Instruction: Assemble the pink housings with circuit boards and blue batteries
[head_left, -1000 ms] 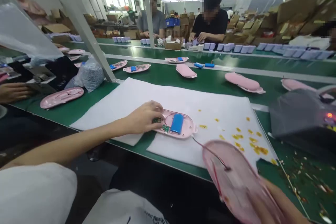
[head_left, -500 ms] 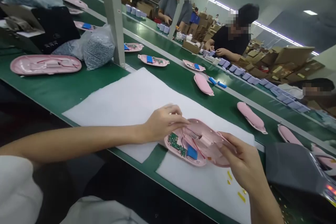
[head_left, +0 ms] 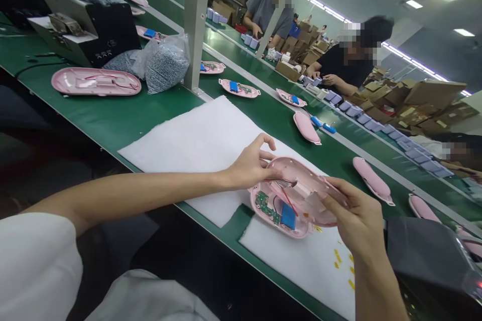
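My right hand (head_left: 356, 213) grips the right end of a pink plastic shell half (head_left: 305, 180), tilted with its hollow inside toward me. At its left end, my left hand (head_left: 254, 163) has the thumb on the shell's inner side near the wires, the index finger raised and bent. Just below lies a second pink shell half (head_left: 303, 230), holding a green circuit board (head_left: 265, 205) and a blue battery (head_left: 288, 216). Thin red and dark wires run between the two halves. Both are over white foam sheets (head_left: 188, 135).
On the green bench (head_left: 113, 120), another pink shell half (head_left: 96, 82) lies left, near bags of small grey parts (head_left: 167, 65) and a metal post (head_left: 196, 25). Several pink shells line the far side. Yellow tape bits (head_left: 337, 256) and a dark machine (head_left: 429, 251) are right. Co-workers sit opposite.
The view has shifted, so the scene sits further right. My left hand's index finger has lifted away from the others, and its thumb has moved further over the upper shell half.
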A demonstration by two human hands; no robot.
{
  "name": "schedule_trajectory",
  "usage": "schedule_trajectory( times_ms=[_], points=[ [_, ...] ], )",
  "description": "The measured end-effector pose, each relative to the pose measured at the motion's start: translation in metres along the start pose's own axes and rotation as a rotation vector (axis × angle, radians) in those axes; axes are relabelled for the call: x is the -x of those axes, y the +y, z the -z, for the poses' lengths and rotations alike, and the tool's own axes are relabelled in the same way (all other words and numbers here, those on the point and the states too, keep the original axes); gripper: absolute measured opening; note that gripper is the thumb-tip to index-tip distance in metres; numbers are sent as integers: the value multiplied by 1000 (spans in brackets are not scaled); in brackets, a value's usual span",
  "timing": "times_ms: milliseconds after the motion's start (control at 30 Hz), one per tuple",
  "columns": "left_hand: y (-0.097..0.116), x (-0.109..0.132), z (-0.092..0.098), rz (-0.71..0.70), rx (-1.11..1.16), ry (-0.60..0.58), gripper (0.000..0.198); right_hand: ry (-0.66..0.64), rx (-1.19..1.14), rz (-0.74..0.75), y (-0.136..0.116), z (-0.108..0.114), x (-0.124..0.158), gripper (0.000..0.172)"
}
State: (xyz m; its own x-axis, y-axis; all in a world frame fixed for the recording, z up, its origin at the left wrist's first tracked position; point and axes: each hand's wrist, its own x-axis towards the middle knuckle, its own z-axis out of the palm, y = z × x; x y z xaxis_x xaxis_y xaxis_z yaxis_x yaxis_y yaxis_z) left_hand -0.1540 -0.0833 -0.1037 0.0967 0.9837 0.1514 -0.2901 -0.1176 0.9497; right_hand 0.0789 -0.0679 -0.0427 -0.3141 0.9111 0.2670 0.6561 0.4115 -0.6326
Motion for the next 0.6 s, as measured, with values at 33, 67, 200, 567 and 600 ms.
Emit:
schedule_trajectory(
  times_ms=[33,67,200,567,600],
  points=[
    [0,0,0,29,8,-19,51,2,29,-11,-2,-3,-4,31],
    [-1,1,-1,39,-2,-37,49,6,64,-14,-5,-7,-7,32],
    [-3,2,-3,41,-38,-37,45,-42,242,48,-20,-34,-20,30],
    [4,-1,-6,197,-422,-131,47,146,56,76,0,-28,10,29],
    [5,-2,-7,239,-450,-119,48,309,23,27,19,-15,27,30]
  ],
)
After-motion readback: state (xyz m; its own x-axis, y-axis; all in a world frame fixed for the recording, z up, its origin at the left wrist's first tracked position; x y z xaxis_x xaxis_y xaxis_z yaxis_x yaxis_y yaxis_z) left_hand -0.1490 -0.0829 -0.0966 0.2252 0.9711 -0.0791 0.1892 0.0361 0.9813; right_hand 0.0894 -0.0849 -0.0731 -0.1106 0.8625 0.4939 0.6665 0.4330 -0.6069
